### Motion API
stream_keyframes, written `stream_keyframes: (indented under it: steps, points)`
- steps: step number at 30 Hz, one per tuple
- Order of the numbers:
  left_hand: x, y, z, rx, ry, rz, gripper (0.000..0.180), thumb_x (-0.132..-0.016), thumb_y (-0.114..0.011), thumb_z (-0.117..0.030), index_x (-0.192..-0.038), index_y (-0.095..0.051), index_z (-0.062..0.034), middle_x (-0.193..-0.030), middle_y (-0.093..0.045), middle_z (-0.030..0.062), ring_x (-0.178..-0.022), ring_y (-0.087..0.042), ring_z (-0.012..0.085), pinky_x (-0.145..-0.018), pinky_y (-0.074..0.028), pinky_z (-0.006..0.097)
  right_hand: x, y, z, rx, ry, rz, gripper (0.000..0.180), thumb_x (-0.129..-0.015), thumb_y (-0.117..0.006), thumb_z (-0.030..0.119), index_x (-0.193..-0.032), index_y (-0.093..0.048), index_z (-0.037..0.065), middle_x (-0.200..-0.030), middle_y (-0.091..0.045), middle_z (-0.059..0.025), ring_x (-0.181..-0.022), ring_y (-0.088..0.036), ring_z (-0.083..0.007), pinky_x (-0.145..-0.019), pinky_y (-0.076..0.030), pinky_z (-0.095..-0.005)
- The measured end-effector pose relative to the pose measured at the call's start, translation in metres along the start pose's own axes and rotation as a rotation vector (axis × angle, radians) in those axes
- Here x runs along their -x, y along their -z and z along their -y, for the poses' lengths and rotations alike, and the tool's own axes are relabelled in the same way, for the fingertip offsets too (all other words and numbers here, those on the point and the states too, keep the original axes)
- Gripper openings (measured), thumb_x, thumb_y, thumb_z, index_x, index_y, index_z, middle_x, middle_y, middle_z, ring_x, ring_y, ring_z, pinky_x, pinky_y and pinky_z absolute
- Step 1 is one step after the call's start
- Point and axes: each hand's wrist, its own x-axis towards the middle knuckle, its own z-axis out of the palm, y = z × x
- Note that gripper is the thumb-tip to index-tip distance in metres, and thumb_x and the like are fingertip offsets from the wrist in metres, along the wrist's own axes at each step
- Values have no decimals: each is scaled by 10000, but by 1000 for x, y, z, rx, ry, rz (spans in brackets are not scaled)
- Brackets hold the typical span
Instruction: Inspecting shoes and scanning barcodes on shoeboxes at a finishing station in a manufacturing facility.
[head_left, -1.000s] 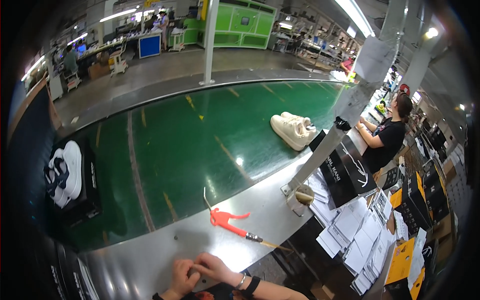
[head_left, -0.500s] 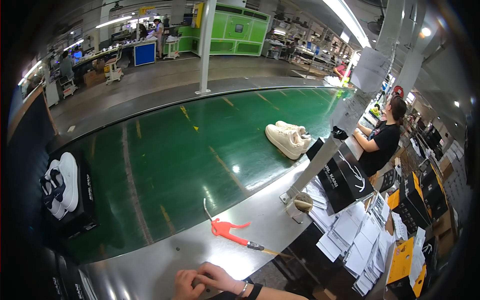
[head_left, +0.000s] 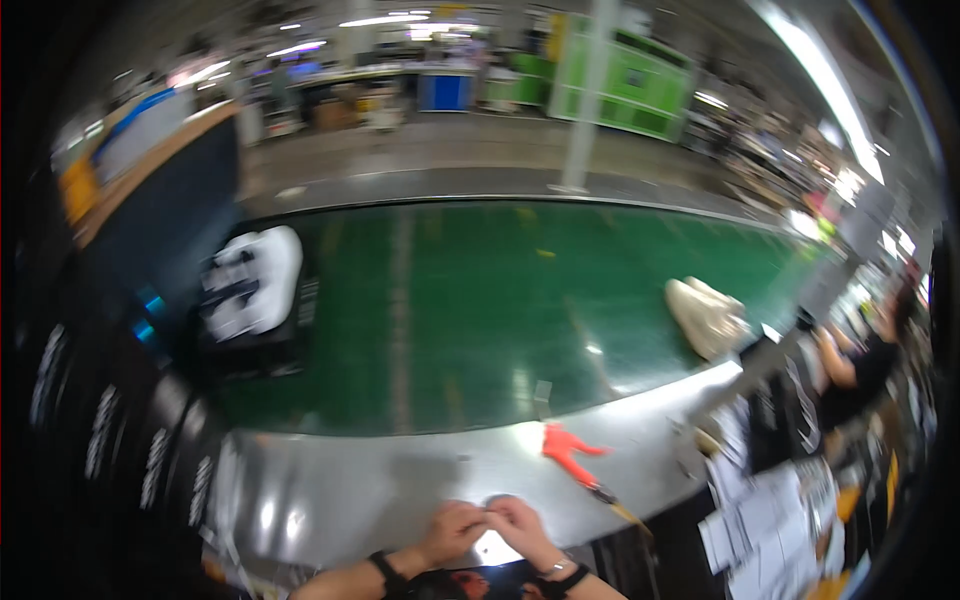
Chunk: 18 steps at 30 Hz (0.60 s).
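Observation:
My left hand (head_left: 452,531) and my right hand (head_left: 522,527) meet fingertip to fingertip over the near edge of the steel ledge (head_left: 340,490). They pinch something small between them; blur hides what it is. A bright patch lies just below the fingers. A red air blow gun (head_left: 567,450) rests on the ledge to the right of my right hand, its hose trailing toward the lower right. Both wrists wear dark bands.
A green conveyor belt (head_left: 450,300) runs beyond the ledge. A pair of white shoes on a black box (head_left: 250,285) sits at its left, a cream pair (head_left: 707,316) at its right. Another person (head_left: 865,365) in black works at far right. Papers (head_left: 770,510) lie lower right.
The view has swung left and blurred. The white shoes on the black box now sit nearer the middle. My hands stay together at the ledge's near edge.

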Motion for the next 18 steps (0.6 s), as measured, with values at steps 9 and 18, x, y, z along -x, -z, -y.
stream_keyframes:
  steps: [9,18]
  points:
    - [-2,25,-20,23,11,134,130,-818,-574,-181,-865,-607,-64,-876,-572,77,-819,-555,281,-757,-442,374,15,-5,55,111,-92,31,153,-887,-549,157,-921,-578,10,-782,-529,-28,-664,-447,-102,-597,-398,-253]
    - [-75,260,-92,-715,-339,-570,75,-738,-606,-129,-781,-599,-68,-792,-583,94,-781,-559,296,-702,-443,408,10,-9,58,322,81,111,314,-931,-480,197,-1183,-496,10,-720,-481,15,-623,-421,-79,-557,-389,-234]
